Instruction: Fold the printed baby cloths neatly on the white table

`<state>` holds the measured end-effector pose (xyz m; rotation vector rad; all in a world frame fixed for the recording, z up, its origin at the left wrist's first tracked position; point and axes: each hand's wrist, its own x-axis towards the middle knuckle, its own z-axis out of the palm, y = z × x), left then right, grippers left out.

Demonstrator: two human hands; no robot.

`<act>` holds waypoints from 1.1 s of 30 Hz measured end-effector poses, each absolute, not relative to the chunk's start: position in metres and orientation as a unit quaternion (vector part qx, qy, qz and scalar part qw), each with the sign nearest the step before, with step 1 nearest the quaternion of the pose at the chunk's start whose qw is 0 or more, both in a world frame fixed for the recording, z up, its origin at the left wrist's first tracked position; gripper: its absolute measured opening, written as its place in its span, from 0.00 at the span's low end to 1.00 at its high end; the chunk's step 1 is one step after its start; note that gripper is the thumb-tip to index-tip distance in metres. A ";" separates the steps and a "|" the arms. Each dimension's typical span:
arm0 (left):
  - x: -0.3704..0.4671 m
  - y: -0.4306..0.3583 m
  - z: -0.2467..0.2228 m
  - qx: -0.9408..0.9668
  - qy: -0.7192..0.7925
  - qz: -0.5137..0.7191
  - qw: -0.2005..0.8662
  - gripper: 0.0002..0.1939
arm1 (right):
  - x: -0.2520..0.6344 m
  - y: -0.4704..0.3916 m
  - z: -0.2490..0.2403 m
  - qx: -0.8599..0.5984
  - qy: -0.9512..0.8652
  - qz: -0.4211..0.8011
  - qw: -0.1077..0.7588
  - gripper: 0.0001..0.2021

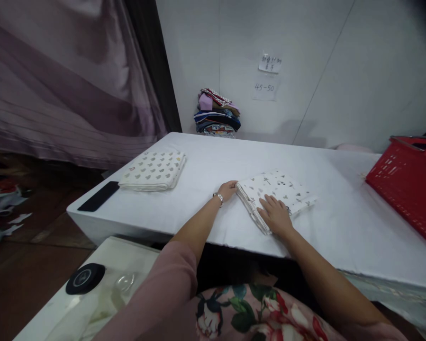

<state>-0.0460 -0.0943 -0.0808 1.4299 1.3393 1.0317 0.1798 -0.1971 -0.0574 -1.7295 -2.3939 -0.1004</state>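
A folded white cloth [287, 187] with small grey printed motifs lies at an angle on the white-covered table [205, 161]. At its left corner is my left hand [228, 190], with the fingers closed on the layered edge; the fingertips are partly hidden. My right hand [276, 215] rests flat on top near the front edge, fingers spread. Farther left lies a second folded white cloth [154, 170], printed with rows of small grey shapes, and neither hand touches it.
A red plastic basket [408, 184] stands at the right. Folded coloured fabrics [218, 116] are piled by the back wall. A dark flat object [99, 196] lies at the table's left edge. Nearer me, a white side surface [113, 251] holds a round black object [85, 278].
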 end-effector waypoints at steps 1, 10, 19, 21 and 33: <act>-0.046 -0.093 -0.082 0.577 0.544 0.418 0.443 0.20 | 0.180 -0.197 -0.057 -0.583 -0.807 -0.033 0.093 0.23; -0.046 -0.092 -0.089 0.616 0.562 0.394 0.385 0.24 | 0.180 -0.197 -0.058 -0.583 -0.807 -0.029 0.091 0.23; -0.043 -0.079 -0.084 0.606 0.611 0.383 0.336 0.16 | 0.181 -0.197 -0.060 -0.582 -0.809 -0.028 0.081 0.24; -0.045 -0.077 -0.085 0.604 0.612 0.384 0.337 0.16 | 0.181 -0.197 -0.060 -0.584 -0.807 -0.026 0.078 0.24; -0.045 -0.090 -0.059 0.640 0.617 0.339 0.309 0.19 | 0.179 -0.195 -0.061 -0.582 -0.809 -0.006 0.080 0.24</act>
